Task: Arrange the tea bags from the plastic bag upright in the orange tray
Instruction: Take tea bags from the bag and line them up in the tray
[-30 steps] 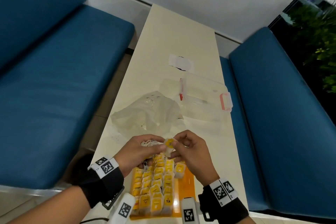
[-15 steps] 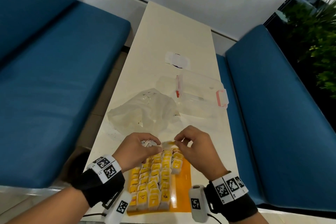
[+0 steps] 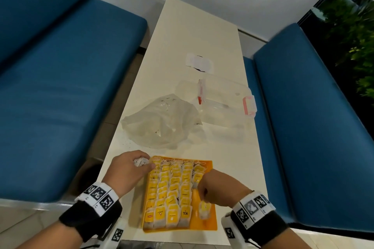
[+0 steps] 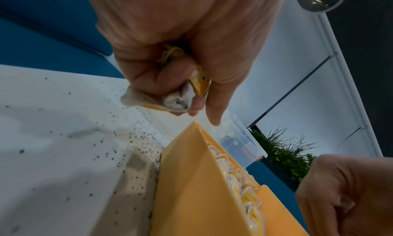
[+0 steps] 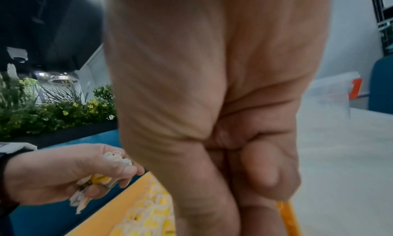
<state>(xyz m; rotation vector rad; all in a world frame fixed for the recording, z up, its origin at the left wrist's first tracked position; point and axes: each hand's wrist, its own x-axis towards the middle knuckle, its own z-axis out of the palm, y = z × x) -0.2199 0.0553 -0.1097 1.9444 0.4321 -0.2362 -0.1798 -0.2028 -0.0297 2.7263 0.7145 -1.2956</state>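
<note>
The orange tray point(image 3: 210, 226) lies at the table's near edge with several rows of yellow-tagged tea bags point(image 3: 172, 188) standing upright in it. My left hand point(image 3: 129, 170) hovers at the tray's far left corner and grips a small bunch of tea bags point(image 4: 170, 96), also visible from the right wrist point(image 5: 100, 180). My right hand point(image 3: 216, 188) pinches one tea bag point(image 3: 204, 209) by its top and holds it hanging over the open right column of the tray. The crumpled clear plastic bag point(image 3: 162, 123) lies just beyond the tray.
A clear plastic box with pink-red latches point(image 3: 224, 103) sits behind the bag. A white paper piece point(image 3: 199, 62) lies farther back. Dark tea crumbs point(image 4: 127, 138) speckle the table left of the tray. Blue bench seats point(image 3: 60, 97) flank the narrow white table.
The hands were together above the tray's far end. My right hand has pulled one tea bag away and carried it toward me, down to the tray's near right corner. The left hand stayed.
</note>
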